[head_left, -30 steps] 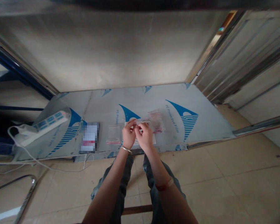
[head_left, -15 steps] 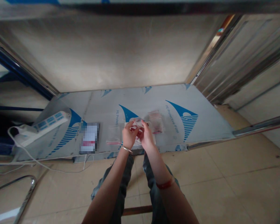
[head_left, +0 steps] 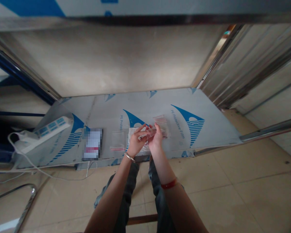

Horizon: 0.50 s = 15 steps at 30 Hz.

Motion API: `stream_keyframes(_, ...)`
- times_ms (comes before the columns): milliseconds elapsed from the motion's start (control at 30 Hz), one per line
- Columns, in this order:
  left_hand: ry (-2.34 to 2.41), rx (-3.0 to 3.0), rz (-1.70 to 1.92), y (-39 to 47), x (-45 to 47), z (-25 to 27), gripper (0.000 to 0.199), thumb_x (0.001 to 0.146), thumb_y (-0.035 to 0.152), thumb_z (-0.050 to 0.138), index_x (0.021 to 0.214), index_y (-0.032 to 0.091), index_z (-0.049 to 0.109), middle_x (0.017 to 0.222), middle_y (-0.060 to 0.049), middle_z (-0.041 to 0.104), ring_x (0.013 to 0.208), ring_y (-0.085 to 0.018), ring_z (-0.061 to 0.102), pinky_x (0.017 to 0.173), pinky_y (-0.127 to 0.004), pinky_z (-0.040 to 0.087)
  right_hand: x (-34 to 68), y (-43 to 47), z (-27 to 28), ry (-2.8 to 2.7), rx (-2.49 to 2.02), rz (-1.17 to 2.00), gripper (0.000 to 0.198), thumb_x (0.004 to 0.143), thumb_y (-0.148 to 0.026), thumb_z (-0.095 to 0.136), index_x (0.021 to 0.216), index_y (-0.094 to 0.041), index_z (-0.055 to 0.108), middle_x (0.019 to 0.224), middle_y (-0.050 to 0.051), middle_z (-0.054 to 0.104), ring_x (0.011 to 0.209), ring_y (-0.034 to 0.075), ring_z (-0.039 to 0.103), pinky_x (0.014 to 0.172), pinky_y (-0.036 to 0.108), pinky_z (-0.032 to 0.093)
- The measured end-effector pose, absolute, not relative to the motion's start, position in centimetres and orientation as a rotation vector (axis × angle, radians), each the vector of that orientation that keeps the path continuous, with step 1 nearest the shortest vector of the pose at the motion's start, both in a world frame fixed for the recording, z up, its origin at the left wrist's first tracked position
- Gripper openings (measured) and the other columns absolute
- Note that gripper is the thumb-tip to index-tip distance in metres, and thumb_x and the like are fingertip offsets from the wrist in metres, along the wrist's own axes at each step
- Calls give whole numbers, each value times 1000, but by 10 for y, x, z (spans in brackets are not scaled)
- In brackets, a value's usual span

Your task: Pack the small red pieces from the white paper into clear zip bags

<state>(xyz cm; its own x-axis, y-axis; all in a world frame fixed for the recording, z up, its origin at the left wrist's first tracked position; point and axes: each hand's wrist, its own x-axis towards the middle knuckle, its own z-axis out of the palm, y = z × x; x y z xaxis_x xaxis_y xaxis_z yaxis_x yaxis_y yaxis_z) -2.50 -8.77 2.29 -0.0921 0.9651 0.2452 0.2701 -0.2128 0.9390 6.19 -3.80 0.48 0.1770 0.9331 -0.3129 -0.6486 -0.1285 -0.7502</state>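
Observation:
Between my two hands is a small clear plastic zip bag (head_left: 150, 131), partly covered by the fingers. My left hand (head_left: 135, 143), with a bangle at the wrist, pinches its left side. My right hand (head_left: 156, 139) has its fingers closed round the right side, thumb upward. Under the hands lies a white sheet or cloth (head_left: 131, 131), mostly hidden. A stack of clear zip bags with red seal lines (head_left: 161, 121) rests just beyond the right hand. Another zip bag (head_left: 118, 141) lies flat to the left, its red seal toward me.
A phone (head_left: 93, 144), blurred out, lies at left on the film-covered metal shelf (head_left: 145, 100). Beyond it sits a white power strip (head_left: 52, 127) with a cable hanging over the front edge. A second shelf edge (head_left: 145, 20) spans overhead.
My hands have shifted slightly right and opened apart a little, showing more of the clear bag between them and more of the white sheet. The view has tilted up slightly.

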Motion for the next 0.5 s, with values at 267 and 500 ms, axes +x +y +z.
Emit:
stream_keyframes(267,1244,511,1629,-77,-13,9,18,84,36,49,86,19,54,96,-8,71,93,-17,68,85,-33,52,46,-43,13,-349,-1040,1211,38,72,-43,63,97,-21,46,80,-1,61,64,14,62,61,28,53)
stream_keyframes(500,945,446,1361,-74,-12,10,46,85,58,45,91,16,62,98,-13,70,97,-24,68,90,-39,52,30,-66,19,-940,-1064,816,62,80,-40,62,131,-20,33,100,7,57,90,17,61,83,34,52)
